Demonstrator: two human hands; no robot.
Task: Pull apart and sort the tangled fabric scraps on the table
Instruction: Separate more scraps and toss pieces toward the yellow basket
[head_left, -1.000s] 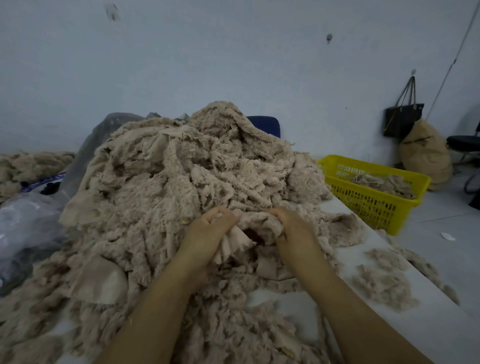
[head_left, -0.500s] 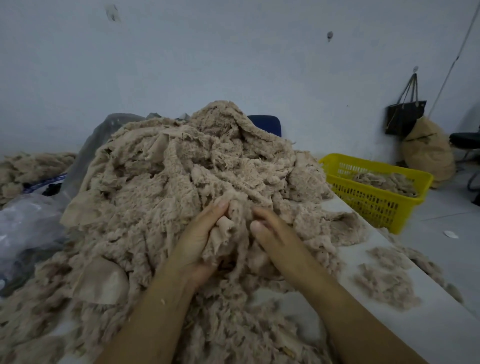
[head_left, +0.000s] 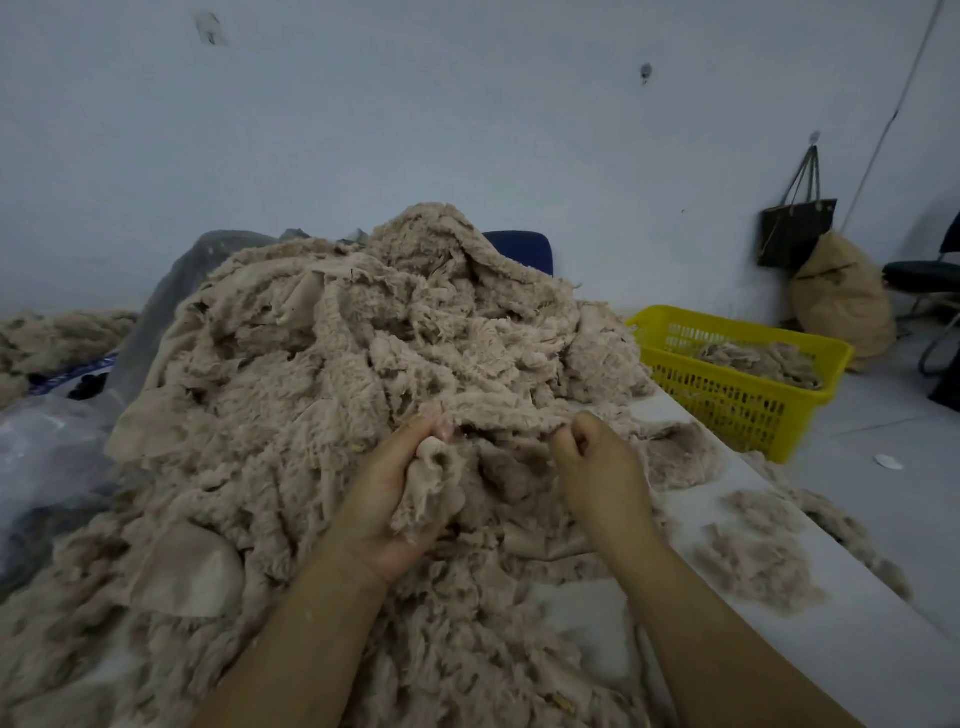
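A big heap of tangled beige fabric scraps (head_left: 332, 374) covers most of the white table (head_left: 779, 654). At the heap's near side my left hand (head_left: 395, 488) grips a bunched scrap (head_left: 431, 483) in its palm. A hand's width to the right, my right hand (head_left: 597, 462) pinches the edge of a fuzzy strip (head_left: 498, 410) that runs between the two hands. The strip is still joined to the heap.
A yellow plastic basket (head_left: 727, 400) with some scraps stands past the table's far right edge. Small loose tufts (head_left: 753, 561) lie on the table to the right. Clear plastic sheeting (head_left: 47, 457) sits left; a sack (head_left: 836, 296) and a dark bag (head_left: 795, 228) are at the wall.
My hands have moved apart again, stretching a fuzzy strip between them. The right hand has curled its fingers into a pinch on the strip.
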